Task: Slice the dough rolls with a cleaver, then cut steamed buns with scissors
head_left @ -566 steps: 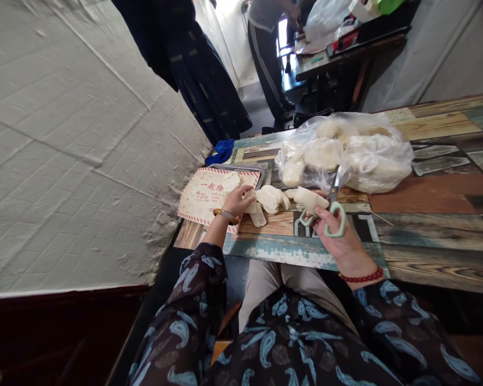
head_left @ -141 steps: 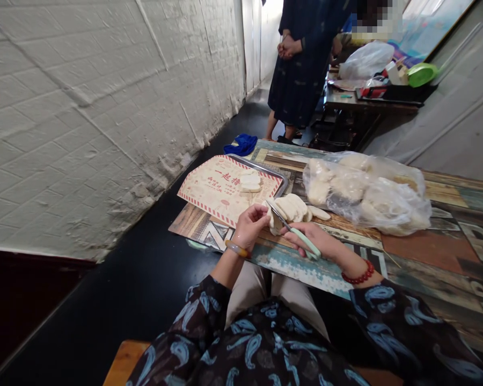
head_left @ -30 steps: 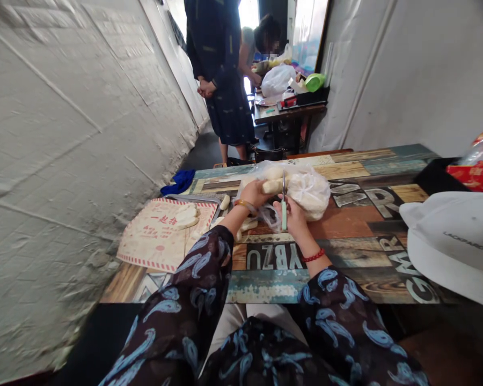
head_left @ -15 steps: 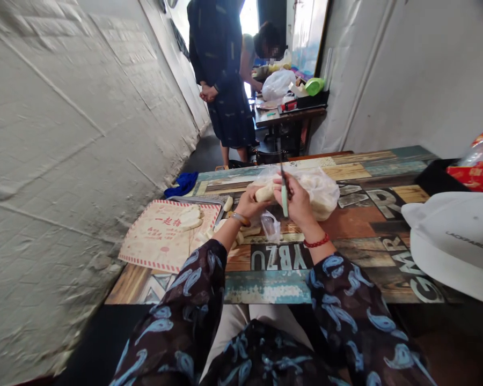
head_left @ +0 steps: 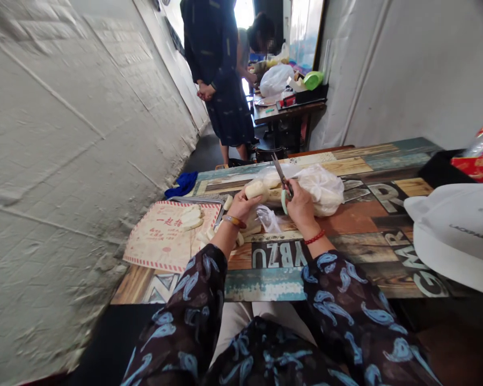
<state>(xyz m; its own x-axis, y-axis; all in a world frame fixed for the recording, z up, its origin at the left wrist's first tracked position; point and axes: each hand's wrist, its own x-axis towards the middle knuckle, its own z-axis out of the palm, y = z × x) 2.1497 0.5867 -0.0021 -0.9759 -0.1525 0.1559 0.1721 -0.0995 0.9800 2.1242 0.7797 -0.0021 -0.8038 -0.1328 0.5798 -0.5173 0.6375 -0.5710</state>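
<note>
My left hand (head_left: 242,209) is closed around a pale, thick, roll-shaped piece of food (head_left: 256,189), whose exact kind I cannot tell. In my right hand (head_left: 301,208) is a pair of scissors (head_left: 280,170) with a light green handle, its dark blades pointing up and away, apart from the roll. Behind my hands lies a clear plastic bag (head_left: 321,187) with pale contents. A crumpled bit of clear plastic (head_left: 269,219) rests between my wrists. More pale pieces (head_left: 250,230) lie by my left wrist, partly hidden. Flat pale pieces (head_left: 191,216) lie on a printed paper sheet (head_left: 151,244).
The patterned table (head_left: 265,285) has a metal tray edge (head_left: 197,200) and a blue cloth (head_left: 182,184) at left. A white cap (head_left: 459,236) and a red package (head_left: 481,161) are at right. Two people stand by a cluttered table (head_left: 293,111) beyond.
My hands have drawn apart, the left with the roll shifting a little left. The scissors have tilted, their blades now leaning to the left. The view has shifted slightly.
</note>
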